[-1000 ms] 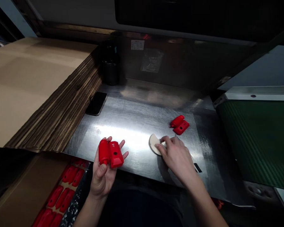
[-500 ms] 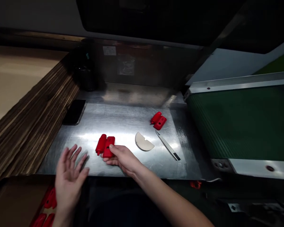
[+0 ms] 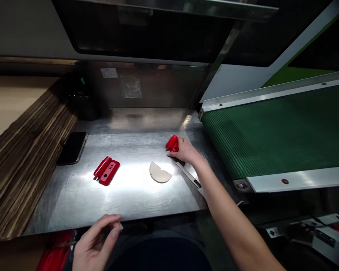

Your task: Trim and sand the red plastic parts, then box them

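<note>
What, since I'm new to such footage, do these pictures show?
There is no robot: these are a person's bare hands, seen by one camera worn on the head, looking forward and down. On the metal table lie a red two-part piece, a pale half-disc, a slim tool and a dark phone. The right hand touches a second red piece farther right; whether it grips it is unclear. The left hand curls near the front edge; what it holds, if anything, is unclear.

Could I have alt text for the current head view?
A person's right hand touches a red item on a metal table; the left hand is curled near its front edge. Also there: another red item, pale half-disc, phone.
</note>
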Available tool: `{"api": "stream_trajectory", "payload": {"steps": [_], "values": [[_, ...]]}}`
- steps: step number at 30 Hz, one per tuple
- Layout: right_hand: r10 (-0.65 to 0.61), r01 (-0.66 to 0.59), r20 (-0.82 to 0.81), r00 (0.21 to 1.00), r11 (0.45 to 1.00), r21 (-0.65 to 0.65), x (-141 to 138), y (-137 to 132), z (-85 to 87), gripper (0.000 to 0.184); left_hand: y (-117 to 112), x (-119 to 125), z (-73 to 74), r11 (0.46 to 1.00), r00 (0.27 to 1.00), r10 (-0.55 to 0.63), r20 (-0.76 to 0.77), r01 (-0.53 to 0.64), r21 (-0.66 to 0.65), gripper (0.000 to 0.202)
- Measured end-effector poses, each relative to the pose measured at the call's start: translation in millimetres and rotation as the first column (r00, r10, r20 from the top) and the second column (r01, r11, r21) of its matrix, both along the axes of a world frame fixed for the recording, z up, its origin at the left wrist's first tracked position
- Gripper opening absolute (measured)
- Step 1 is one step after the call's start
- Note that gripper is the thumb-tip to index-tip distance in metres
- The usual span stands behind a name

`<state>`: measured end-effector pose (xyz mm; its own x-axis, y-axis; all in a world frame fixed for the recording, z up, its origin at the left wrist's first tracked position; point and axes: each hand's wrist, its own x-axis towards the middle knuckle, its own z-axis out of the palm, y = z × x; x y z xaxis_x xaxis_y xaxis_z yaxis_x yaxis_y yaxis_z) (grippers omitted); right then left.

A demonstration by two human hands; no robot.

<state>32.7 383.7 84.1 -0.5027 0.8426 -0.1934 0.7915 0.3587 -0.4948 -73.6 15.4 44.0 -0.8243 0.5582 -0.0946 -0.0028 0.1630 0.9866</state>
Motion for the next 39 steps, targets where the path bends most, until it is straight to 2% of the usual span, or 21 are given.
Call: {"api": "stream_trajectory", "payload": {"steps": [2, 4, 5, 7, 8, 9, 10, 13, 15, 16, 17, 19, 20, 22, 25, 28, 31, 33, 35, 37, 39], "values": [[0.026, -0.026, -0.002, 1.0, 1.0, 0.013, 8, 12, -2.0, 0.093, 19, 0, 0.2, 0.988, 0.989, -0.147, 0.001, 0.147, 0.041, 0.027], [0.066, -0.065, -0.04, 0.997, 0.997, 0.035, 14, -1, 5.4, 0.102, 40, -1, -1.6, 0.958, 0.961, -0.275, 0.018, 0.272, 0.091, 0.024], [0.105, -0.103, -0.066, 0.992, 0.994, 0.036, 17, -16, 11.0, 0.108, 50, -2, -2.7, 0.94, 0.946, -0.323, 0.031, 0.317, 0.127, 0.029], [0.245, -0.25, -0.15, 0.958, 0.968, -0.015, 25, -57, 21.8, 0.116, 67, 0, -3.9, 0.895, 0.916, -0.395, 0.075, 0.365, 0.255, 0.058], [0.331, -0.349, -0.21, 0.92, 0.935, -0.058, 29, -80, 25.6, 0.118, 72, 2, -4.0, 0.869, 0.9, -0.423, 0.107, 0.368, 0.331, 0.075], [0.417, -0.473, -0.311, 0.854, 0.872, -0.127, 34, -103, 27.9, 0.123, 76, 4, -3.9, 0.841, 0.882, -0.451, 0.136, 0.37, 0.395, 0.088], [0.461, -0.545, -0.382, 0.801, 0.826, -0.145, 39, -123, 28.5, 0.124, 78, 7, -3.6, 0.816, 0.863, -0.481, 0.155, 0.376, 0.44, 0.097], [0.449, -0.589, -0.477, 0.756, 0.785, -0.193, 50, -160, 22.9, 0.126, 74, 15, -5.2, 0.807, 0.842, -0.505, 0.192, 0.38, 0.452, 0.106], [0.444, -0.584, -0.452, 0.774, 0.776, -0.237, 55, -158, 14.6, 0.123, 68, 19, -9.8, 0.828, 0.862, -0.466, 0.198, 0.347, 0.44, 0.108], [0.436, -0.553, -0.413, 0.8, 0.802, -0.225, 56, -151, 9.3, 0.112, 64, 20, -13.0, 0.842, 0.881, -0.431, 0.196, 0.315, 0.438, 0.108], [0.405, -0.49, -0.359, 0.841, 0.852, -0.185, 58, -140, 3.1, 0.095, 61, 20, -16.5, 0.854, 0.897, -0.4, 0.189, 0.29, 0.432, 0.107], [0.255, -0.273, -0.24, 0.937, 0.961, -0.044, 60, -112, -11.2, 0.055, 55, 19, -23.0, 0.868, 0.911, -0.374, 0.173, 0.278, 0.412, 0.106], [0.161, -0.161, -0.19, 0.968, 0.987, 0.019, 61, -97, -18.7, 0.04, 51, 18, -25.3, 0.869, 0.909, -0.382, 0.168, 0.292, 0.399, 0.107], [0.067, -0.06, -0.114, 0.991, 0.996, 0.063, 64, -70, -31.3, 0.021, 45, 15, -27.0, 0.864, 0.887, -0.431, 0.165, 0.354, 0.357, 0.113], [0.091, -0.087, -0.053, 0.994, 0.994, 0.061, 71, -50, -36.3, 0.01, 36, 14, -22.5, 0.851, 0.866, -0.488, 0.112, 0.444, 0.28, 0.115], [0.101, -0.097, -0.061, 0.993, 0.993, 0.068, 79, -59, -19.2, 0.019, 28, 16, -13.4, 0.847, 0.866, -0.501, 0.011, 0.487, 0.21, 0.109], [0.194, -0.207, -0.166, 0.967, 0.976, -0.061, 87, -90, 12.6, 0.031, 20, 18, -3.5, 0.835, 0.845, -0.533, -0.038, 0.533, 0.138, 0.113], [0.304, -0.379, -0.306, 0.902, 0.897, -0.226, 89, -116, 34.2, 0.033, 14, 18, 3.4, 0.817, 0.823, -0.566, -0.039, 0.567, 0.108, 0.117], [0.401, -0.54, -0.41, 0.819, 0.781, -0.314, 86, -138, 51.4, 0.028, 9, 17, 10.7, 0.795, 0.799, -0.599, -0.058, 0.601, 0.082, 0.118], [0.488, -0.634, -0.436, 0.756, 0.712, -0.302, 79, -154, 62.7, 0.029, 5, 17, 17.9, 0.773, 0.774, -0.625, -0.103, 0.632, 0.057, 0.118], [0.549, -0.671, -0.414, 0.726, 0.696, -0.254, 72, -162, 68.8, 0.031, 2, 17, 24.6, 0.766, 0.761, -0.63, -0.157, 0.642, 0.038, 0.117]]}}
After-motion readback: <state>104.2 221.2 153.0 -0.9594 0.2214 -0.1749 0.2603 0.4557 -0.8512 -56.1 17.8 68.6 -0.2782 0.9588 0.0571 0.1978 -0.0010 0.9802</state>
